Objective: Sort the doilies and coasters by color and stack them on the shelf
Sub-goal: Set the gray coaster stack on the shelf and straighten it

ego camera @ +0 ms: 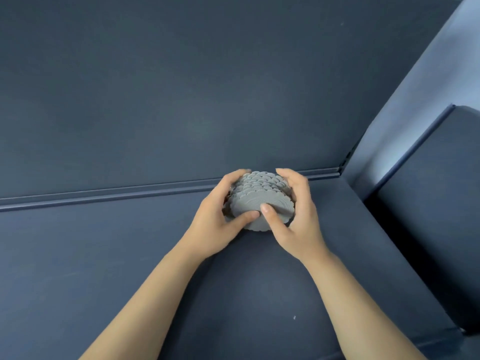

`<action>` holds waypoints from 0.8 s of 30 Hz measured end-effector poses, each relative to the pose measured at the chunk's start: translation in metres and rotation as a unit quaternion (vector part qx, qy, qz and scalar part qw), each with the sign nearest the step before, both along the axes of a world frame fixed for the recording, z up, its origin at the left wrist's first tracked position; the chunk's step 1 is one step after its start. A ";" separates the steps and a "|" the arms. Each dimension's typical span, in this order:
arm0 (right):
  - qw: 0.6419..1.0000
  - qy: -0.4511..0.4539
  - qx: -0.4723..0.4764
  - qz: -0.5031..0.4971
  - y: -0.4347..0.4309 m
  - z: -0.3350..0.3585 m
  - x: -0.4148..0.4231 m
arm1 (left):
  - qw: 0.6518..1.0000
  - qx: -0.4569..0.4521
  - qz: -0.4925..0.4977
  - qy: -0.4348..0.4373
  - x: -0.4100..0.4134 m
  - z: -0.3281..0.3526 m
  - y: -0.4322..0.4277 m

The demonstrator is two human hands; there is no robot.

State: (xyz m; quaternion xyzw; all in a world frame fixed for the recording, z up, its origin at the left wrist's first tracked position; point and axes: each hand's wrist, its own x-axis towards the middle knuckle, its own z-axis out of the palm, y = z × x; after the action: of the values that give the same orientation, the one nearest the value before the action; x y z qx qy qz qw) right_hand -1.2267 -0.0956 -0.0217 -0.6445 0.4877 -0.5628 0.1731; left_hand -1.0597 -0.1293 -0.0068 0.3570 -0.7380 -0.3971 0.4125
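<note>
A stack of several grey round coasters with scalloped edges rests on the dark blue shelf surface, close to the back wall. My left hand grips the stack's left side, its thumb pressed on the front edge. My right hand grips the right side, fingers curled over the top and thumb on the front face. The coasters lean and fan slightly toward the back. The stack's lower left edge is hidden by my left hand.
The shelf's dark blue back panel rises just behind the stack, with a ridge along its base. A lighter blue side wall and a dark upright panel stand at the right.
</note>
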 end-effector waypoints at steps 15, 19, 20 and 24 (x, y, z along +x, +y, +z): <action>0.995 -0.079 0.002 0.055 -0.002 0.002 0.018 | 0.980 0.128 -0.054 0.145 -0.011 -0.003 0.011; 0.990 -0.113 0.063 0.062 -0.002 0.002 0.018 | 0.993 0.111 0.011 0.047 -0.009 -0.011 0.007; 0.987 -0.127 0.075 0.066 -0.003 0.001 0.018 | 0.991 0.117 0.028 0.050 -0.009 -0.011 0.007; 0.977 -0.189 0.081 0.062 -0.002 -0.004 0.020 | 0.988 0.121 0.034 0.087 -0.016 -0.011 0.013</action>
State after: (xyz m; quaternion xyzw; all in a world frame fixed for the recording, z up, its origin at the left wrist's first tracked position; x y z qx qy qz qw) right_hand -1.2068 -0.0978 -0.0254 -0.5397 0.4492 -0.6212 0.3479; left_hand -1.0754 -0.1163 -0.0179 0.3932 -0.6330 -0.4991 0.4422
